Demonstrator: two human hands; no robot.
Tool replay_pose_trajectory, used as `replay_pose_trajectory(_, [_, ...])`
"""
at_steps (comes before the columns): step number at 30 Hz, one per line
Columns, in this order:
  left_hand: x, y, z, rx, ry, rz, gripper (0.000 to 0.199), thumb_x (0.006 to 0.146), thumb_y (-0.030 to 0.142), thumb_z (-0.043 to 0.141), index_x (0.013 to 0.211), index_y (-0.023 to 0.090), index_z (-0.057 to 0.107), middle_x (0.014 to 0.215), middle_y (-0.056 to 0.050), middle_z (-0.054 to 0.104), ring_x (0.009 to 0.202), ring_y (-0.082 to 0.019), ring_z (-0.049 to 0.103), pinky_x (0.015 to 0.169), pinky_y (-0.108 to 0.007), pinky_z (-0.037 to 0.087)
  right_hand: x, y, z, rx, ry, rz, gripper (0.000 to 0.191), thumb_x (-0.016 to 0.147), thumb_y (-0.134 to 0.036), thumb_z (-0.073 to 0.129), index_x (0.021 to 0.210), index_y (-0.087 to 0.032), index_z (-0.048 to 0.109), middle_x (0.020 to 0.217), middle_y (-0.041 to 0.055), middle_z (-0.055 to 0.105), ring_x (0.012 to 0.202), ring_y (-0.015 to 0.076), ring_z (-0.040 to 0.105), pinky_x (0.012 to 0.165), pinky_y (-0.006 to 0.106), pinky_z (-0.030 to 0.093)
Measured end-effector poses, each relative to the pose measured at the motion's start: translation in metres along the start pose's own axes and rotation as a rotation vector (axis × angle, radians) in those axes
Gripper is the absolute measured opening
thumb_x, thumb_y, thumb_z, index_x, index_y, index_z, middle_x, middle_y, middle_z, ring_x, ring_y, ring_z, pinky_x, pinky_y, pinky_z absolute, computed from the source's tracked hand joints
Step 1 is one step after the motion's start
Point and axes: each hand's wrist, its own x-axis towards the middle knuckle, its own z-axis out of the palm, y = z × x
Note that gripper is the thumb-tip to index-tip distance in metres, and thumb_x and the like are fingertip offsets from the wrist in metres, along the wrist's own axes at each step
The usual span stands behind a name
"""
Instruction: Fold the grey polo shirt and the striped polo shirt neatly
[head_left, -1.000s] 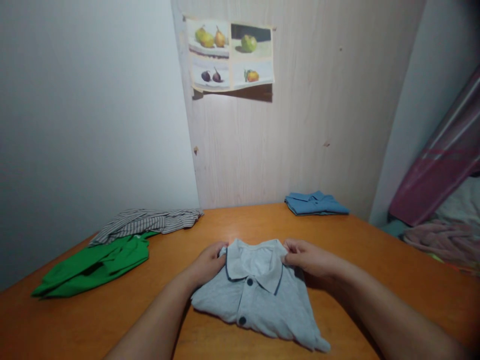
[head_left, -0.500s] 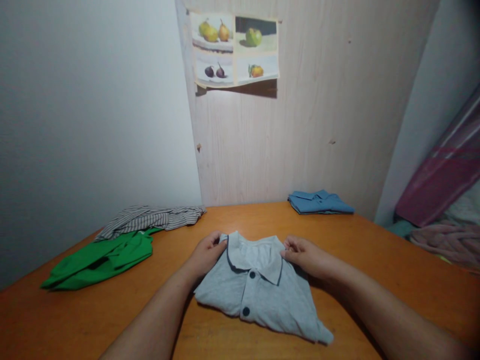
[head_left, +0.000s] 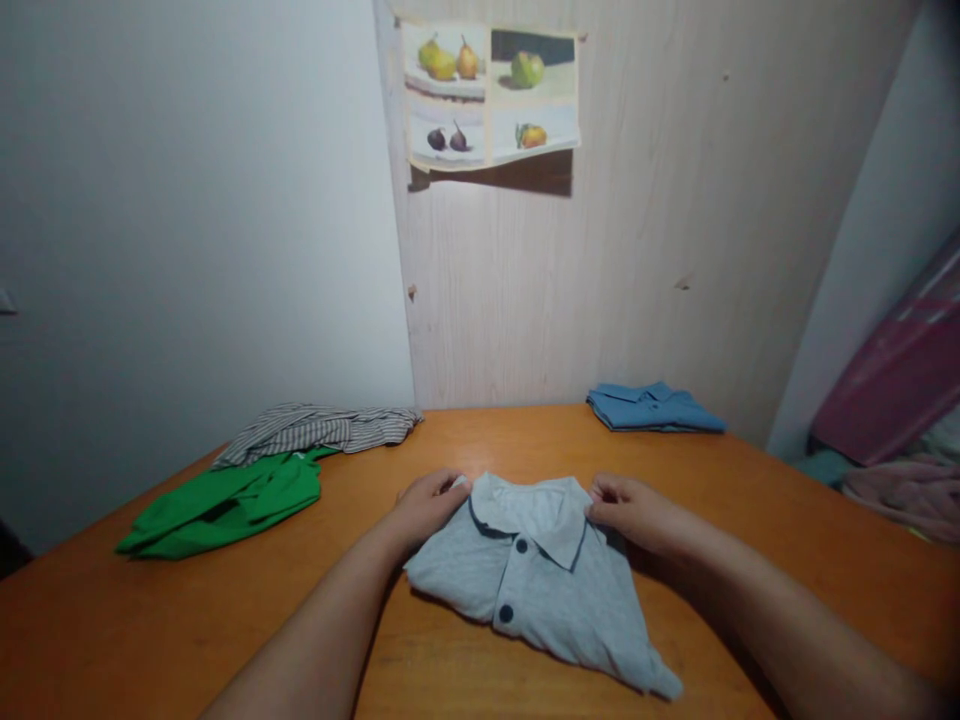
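Observation:
A light grey polo shirt (head_left: 555, 600) with a dark-trimmed collar and two dark buttons lies partly folded on the orange table in front of me. Its collar points away from me, and its lower right corner sticks out toward the near side. My left hand (head_left: 435, 505) pinches the shirt at the shoulder left of the collar. At the opposite shoulder, my right hand (head_left: 626, 510) is closed on the fabric just right of the collar. The fingertips of both hands are partly hidden by the cloth and thumbs.
On the table's left lie a green garment (head_left: 225, 505) and a striped garment (head_left: 322, 430) behind it. A folded blue shirt (head_left: 652, 408) sits at the back right. A wall with a fruit picture (head_left: 487, 95) bounds the orange table (head_left: 465, 685). Pinkish cloth (head_left: 900, 490) is beyond its right edge.
The view has turned slightly left, so everything appears shifted right. Both hands keep hold of the grey shirt's shoulders, and the shirt looks nearly the same.

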Motion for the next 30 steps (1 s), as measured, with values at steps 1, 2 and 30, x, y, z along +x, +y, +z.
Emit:
replay_pose_trajectory(1, [0.000, 0.002, 0.000, 0.036, -0.035, 0.014, 0.038, 0.075, 0.056, 0.063, 0.083, 0.019, 0.065, 0.078, 0.000, 0.063, 0.078, -0.019, 0.056, 0.065, -0.026, 0.040, -0.001, 0.000, -0.001, -0.028, -0.006, -0.001, 0.010, 0.070, -0.024, 0.061, 0.070, -0.020, 0.052, 0.064, -0.0018, 0.052, 0.060, 0.0127, 0.047, 0.052, 0.023, 0.031])
replay_pose_trajectory(2, [-0.001, 0.004, 0.000, 0.063, -0.063, 0.029, 0.036, 0.074, 0.055, 0.064, 0.081, 0.019, 0.064, 0.077, 0.000, 0.062, 0.077, -0.019, 0.055, 0.064, -0.026, 0.040, -0.001, 0.000, -0.001, -0.052, -0.015, -0.005, 0.010, 0.071, -0.024, 0.060, 0.070, -0.020, 0.051, 0.064, -0.0020, 0.051, 0.060, 0.0127, 0.047, 0.053, 0.023, 0.031])
replay_pose_trajectory(30, [-0.019, 0.001, -0.011, 0.030, -0.030, -0.073, 0.011, 0.061, 0.016, 0.062, 0.069, 0.018, 0.055, 0.062, 0.003, 0.053, 0.057, -0.011, 0.045, 0.050, -0.021, 0.026, -0.001, -0.008, 0.012, -0.197, 0.113, -0.164, 0.011, 0.083, -0.029, 0.055, 0.087, -0.021, 0.060, 0.074, 0.0001, 0.061, 0.069, 0.0173, 0.056, 0.064, 0.029, 0.042])
